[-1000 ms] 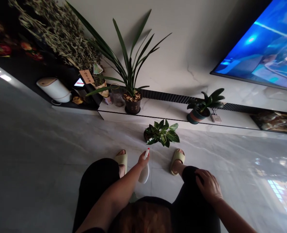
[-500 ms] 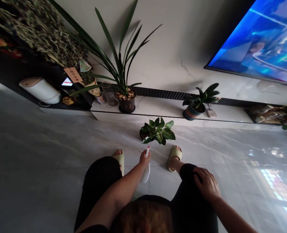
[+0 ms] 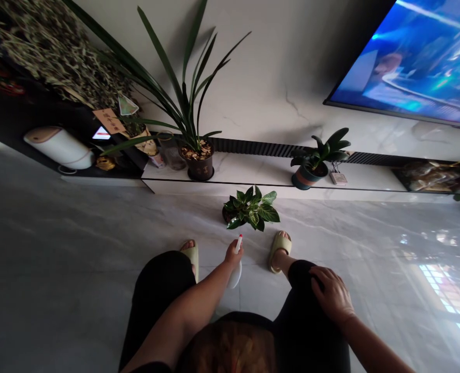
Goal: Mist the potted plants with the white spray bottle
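Observation:
My left hand point(image 3: 232, 254) is closed around the neck of a white spray bottle point(image 3: 235, 276), whose red-tipped nozzle points up and slightly right. Just beyond the nozzle, a leafy potted plant point(image 3: 255, 210) with green, pale-veined leaves stands on the floor; its leaves cover most of the dark pot. No spray can be made out in the air. My right hand point(image 3: 332, 292) lies flat on my right knee with its fingers extended, holding nothing.
A low white ledge point(image 3: 253, 173) runs behind the plant. It bears a long-leaved plant in a brown pot point(image 3: 201, 167) and a smaller plant in a green-and-orange pot point(image 3: 310, 177). A television point(image 3: 412, 67) hangs at upper right. My slippered feet point(image 3: 279, 251) flank the bottle.
The view has shifted a little. The spray bottle's nozzle has swung slightly right, with my left hand still around it. My right hand stays on the knee.

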### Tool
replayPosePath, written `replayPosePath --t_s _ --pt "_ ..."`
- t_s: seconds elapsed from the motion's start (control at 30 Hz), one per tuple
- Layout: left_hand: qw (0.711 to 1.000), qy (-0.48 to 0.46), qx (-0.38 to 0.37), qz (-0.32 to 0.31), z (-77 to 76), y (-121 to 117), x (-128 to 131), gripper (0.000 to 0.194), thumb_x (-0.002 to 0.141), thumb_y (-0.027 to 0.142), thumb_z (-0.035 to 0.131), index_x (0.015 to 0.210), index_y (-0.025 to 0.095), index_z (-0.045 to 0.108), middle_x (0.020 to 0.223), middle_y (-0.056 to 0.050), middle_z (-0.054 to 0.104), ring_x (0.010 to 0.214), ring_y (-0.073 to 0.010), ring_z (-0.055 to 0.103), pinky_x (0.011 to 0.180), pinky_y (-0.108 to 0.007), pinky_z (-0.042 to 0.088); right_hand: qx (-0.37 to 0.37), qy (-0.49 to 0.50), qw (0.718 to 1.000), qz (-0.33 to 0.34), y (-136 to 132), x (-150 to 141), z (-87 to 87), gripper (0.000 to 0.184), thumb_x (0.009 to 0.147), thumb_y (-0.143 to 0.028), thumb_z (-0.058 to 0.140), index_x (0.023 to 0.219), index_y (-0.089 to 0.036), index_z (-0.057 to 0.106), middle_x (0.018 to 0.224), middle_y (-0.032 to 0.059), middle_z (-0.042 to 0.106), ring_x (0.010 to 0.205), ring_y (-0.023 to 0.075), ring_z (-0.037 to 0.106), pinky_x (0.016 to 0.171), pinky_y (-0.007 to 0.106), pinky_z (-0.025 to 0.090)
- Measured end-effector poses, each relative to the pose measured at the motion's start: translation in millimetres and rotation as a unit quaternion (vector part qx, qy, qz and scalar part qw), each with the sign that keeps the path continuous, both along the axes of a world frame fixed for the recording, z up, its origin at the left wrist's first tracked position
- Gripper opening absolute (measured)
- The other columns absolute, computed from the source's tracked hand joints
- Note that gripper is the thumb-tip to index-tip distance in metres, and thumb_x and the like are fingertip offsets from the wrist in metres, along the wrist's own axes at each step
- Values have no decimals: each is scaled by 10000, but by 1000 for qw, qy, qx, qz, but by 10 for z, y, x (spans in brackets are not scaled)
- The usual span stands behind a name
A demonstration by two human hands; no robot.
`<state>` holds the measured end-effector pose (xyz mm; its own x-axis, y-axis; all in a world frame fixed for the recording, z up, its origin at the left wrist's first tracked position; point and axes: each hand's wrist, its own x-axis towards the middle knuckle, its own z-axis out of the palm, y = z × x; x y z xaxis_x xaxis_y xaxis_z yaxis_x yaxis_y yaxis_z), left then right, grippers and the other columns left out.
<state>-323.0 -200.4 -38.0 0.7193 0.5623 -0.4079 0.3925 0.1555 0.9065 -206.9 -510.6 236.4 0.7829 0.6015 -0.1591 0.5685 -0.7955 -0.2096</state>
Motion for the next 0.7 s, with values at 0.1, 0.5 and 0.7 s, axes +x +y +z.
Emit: replayPosePath --t_s 0.1,0.5,0.7 --pt "1000 0 -5 -2 10 -16 -4 251 776 431 782 922 240 711 915 -41 714 925 -257 700 932 -440 566 -1 -1 1000 0 8 -2 4 363 1029 -386 488 1131 -222 795 1216 116 815 1157 313 748 1009 515 583" --pt "1000 -22 -3 -13 109 -53 22 236 795 436 741 913 236 700 916 -51 706 913 -266 697 945 -449 560 -4 -3 1000 1 42 2 24 355 1021 -377 493 1123 -218 794 1204 112 816 1148 307 750 1008 504 583" --pt "1000 -24 5 -18 191 -60 23 225 806 450 742 896 251 690 899 -39 683 902 -255 671 938 -433 542 -2 1 1000 0 35 3 9 371 1026 -393 483 1133 -216 791 1206 113 817 1154 314 748 1015 509 576"
